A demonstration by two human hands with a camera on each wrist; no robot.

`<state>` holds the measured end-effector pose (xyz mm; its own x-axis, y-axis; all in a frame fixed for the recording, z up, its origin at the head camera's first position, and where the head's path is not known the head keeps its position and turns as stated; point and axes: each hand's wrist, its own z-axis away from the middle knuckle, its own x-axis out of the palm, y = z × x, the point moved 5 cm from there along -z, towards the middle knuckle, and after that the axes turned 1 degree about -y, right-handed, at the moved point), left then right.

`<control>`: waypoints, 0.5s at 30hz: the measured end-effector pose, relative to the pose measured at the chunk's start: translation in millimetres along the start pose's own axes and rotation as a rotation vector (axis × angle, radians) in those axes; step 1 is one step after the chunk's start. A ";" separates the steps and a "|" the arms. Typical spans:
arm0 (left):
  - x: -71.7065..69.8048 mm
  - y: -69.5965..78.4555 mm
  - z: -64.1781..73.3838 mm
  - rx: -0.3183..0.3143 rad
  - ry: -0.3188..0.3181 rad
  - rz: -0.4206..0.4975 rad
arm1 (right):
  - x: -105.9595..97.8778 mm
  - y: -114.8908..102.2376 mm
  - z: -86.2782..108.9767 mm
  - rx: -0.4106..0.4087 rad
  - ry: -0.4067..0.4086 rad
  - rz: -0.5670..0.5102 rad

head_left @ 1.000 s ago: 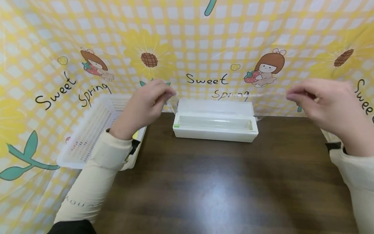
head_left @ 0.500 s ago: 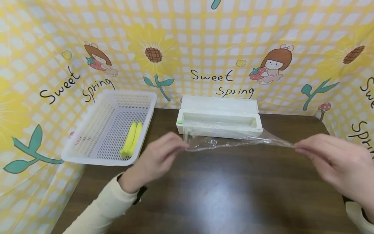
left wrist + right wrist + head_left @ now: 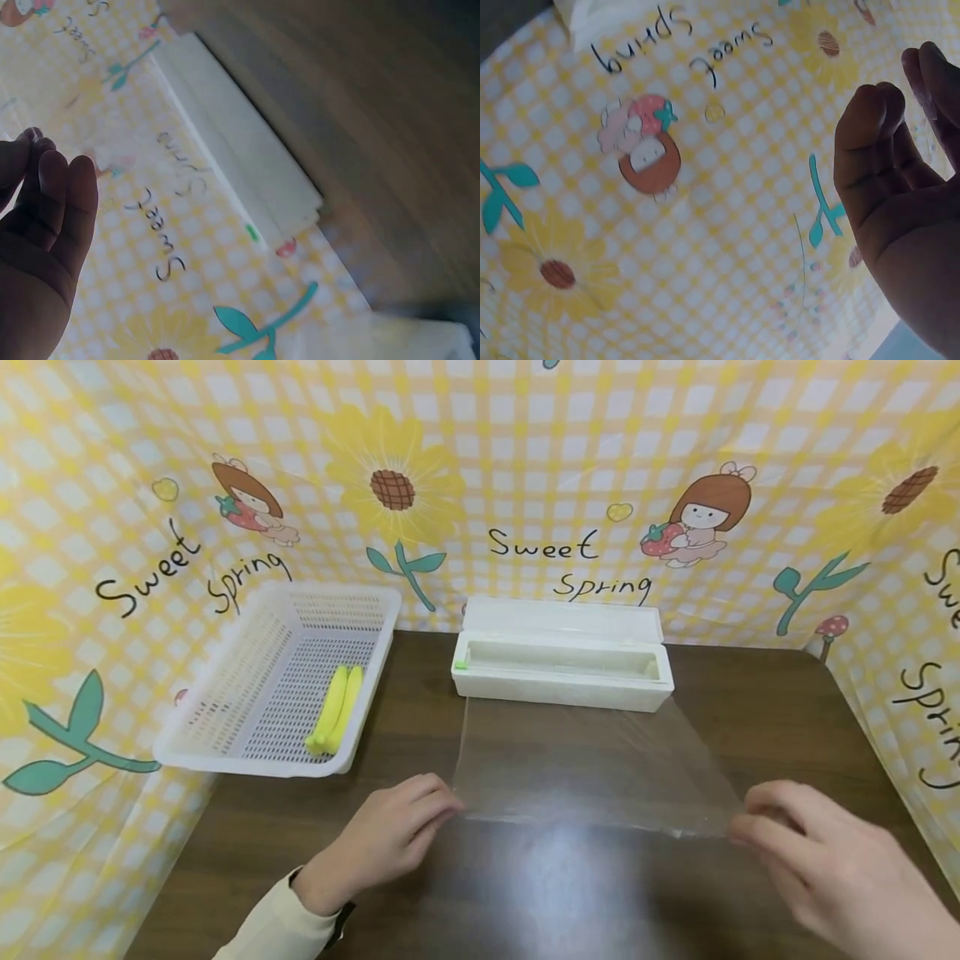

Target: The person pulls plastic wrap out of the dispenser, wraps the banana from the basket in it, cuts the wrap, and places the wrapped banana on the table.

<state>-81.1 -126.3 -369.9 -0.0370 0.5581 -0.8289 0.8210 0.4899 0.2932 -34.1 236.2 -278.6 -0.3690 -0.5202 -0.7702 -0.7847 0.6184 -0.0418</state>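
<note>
A clear sheet of plastic wrap (image 3: 585, 768) stretches from a white wrap dispenser box (image 3: 562, 689) toward the front of the table. My left hand (image 3: 390, 835) pinches its near left corner between thumb and fingers. The near right corner is pinched by my right hand (image 3: 832, 852). The box's lid (image 3: 562, 618) stands raised at the back, and a small green piece (image 3: 461, 665) sits at its left end. In the left wrist view the same box (image 3: 240, 142) appears beyond my left hand (image 3: 49, 217). My right hand (image 3: 900, 172) fills the right side of the right wrist view.
At the left stands a white perforated plastic basket (image 3: 270, 764) with yellow bananas (image 3: 335, 710) lying inside. The dark wooden table (image 3: 405, 735) meets a yellow checked cloth (image 3: 525, 468) along its back and sides.
Both hands have come down and toward the front edge, drawing the wrap out of the box. The sheet, bunched half a second ago, now spreads flatter above the table.
</note>
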 end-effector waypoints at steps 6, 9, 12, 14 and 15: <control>8.0 0.9 16.4 0.064 0.027 -0.126 | 45.0 -10.1 41.1 0.014 -0.174 -0.070; 21.0 0.3 24.7 0.070 -0.024 -0.176 | 70.1 -11.7 60.8 0.017 -0.190 -0.074; 36.9 -2.5 32.2 0.060 -0.119 -0.212 | 91.3 -12.7 76.2 0.035 -0.195 -0.036; 47.1 -4.6 35.4 0.044 -0.183 -0.233 | 104.7 -13.2 85.5 0.051 -0.200 -0.025; 52.2 -6.0 36.7 0.031 -0.212 -0.243 | 111.1 -13.4 89.6 0.063 -0.209 -0.025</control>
<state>-67.0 -124.7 -432.4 -0.1172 0.2733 -0.9548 0.8200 0.5690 0.0622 -19.9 222.9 -420.6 -0.2338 -0.4066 -0.8832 -0.7574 0.6457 -0.0968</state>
